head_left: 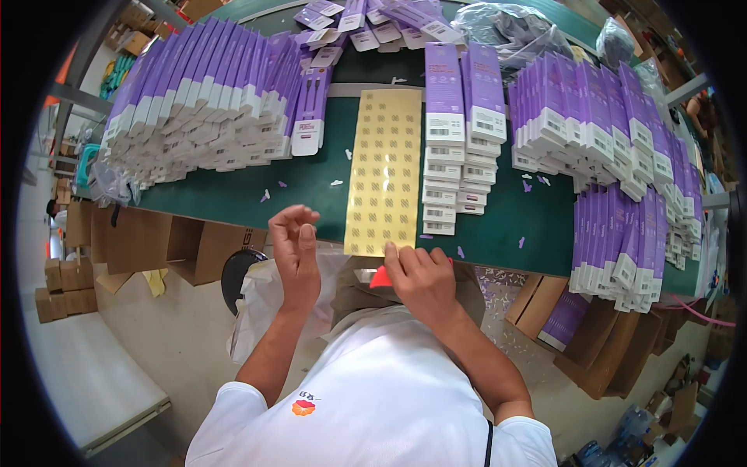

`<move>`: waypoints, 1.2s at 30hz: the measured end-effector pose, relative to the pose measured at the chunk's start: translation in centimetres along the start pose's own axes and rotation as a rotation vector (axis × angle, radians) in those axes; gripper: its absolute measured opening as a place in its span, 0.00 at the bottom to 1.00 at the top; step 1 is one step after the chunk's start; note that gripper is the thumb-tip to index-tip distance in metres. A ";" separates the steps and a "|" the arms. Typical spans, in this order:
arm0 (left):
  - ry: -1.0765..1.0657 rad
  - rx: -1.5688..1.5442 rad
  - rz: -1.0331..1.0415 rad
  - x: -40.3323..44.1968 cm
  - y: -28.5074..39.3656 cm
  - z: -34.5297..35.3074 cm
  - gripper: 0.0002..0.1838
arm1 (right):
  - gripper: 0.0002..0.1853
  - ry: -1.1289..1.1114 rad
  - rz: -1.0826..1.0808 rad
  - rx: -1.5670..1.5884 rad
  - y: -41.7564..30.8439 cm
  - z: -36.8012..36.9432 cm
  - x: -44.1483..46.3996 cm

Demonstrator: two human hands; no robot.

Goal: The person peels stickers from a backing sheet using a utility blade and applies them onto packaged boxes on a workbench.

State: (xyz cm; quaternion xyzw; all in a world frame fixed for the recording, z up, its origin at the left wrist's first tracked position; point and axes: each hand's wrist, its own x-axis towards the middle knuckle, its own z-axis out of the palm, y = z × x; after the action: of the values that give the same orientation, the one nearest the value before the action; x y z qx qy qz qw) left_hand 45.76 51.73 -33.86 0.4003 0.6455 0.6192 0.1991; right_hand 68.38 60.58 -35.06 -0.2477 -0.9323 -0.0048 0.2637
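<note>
A long yellow sheet of small printed stickers (387, 171) lies on the green table, its near end at the table's front edge. My right hand (424, 282) is at that near end, with the index finger on the sheet's lower edge. The fingers are curled round a red object (380, 278), mostly hidden under the hand; its kind I cannot make out. My left hand (296, 253) is raised left of the sheet, palm turned inward. Its fingers are loosely bent, the thumb stands apart, and nothing shows in it. Right of the sheet, purple-and-white boxes (445, 124) overlap in two columns.
Large rows of purple boxes stand at the left (194, 93) and the right (576, 117). A single box (313, 113) lies beside the left rows. Small purple and white scraps (265, 195) dot the green table (311, 183). Cardboard cartons (210, 249) stand below it.
</note>
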 end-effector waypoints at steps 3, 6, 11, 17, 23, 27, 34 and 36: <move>-0.042 0.007 -0.211 -1.6 0.1 -2.2 0.24 | 0.20 0.058 -0.065 0.129 -0.2 -1.5 -1.3; -0.308 -0.219 -0.732 -1.0 1.6 -3.7 0.33 | 0.20 0.125 -0.107 0.261 -0.8 -5.0 -2.5; -0.292 -0.600 -0.851 2.7 1.9 -1.1 0.34 | 0.21 0.178 -0.170 0.433 -0.5 -6.9 -3.5; -0.227 -0.540 -0.631 6.1 0.7 1.9 0.18 | 0.18 -0.071 -0.018 0.606 1.0 -7.9 -5.3; -0.334 -0.547 -0.539 3.7 2.7 2.3 0.16 | 0.23 0.186 0.644 0.933 2.5 -6.5 -1.0; -0.466 -0.527 -0.512 -0.2 4.5 3.4 0.17 | 0.28 0.207 0.798 1.297 1.8 -6.8 2.3; -0.453 -0.493 -0.535 -2.0 4.7 5.8 0.21 | 0.30 0.049 0.852 0.859 1.7 -8.2 0.6; -0.496 -0.469 -0.560 -2.0 4.3 6.0 0.21 | 0.32 0.043 0.666 0.461 1.9 -9.1 -0.7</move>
State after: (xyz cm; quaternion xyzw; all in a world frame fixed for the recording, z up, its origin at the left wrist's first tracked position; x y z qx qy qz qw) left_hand 52.61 53.69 -31.09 0.2905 0.5037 0.5565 0.5934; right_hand 74.18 60.69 -27.81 -0.4705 -0.7719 0.2848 0.3190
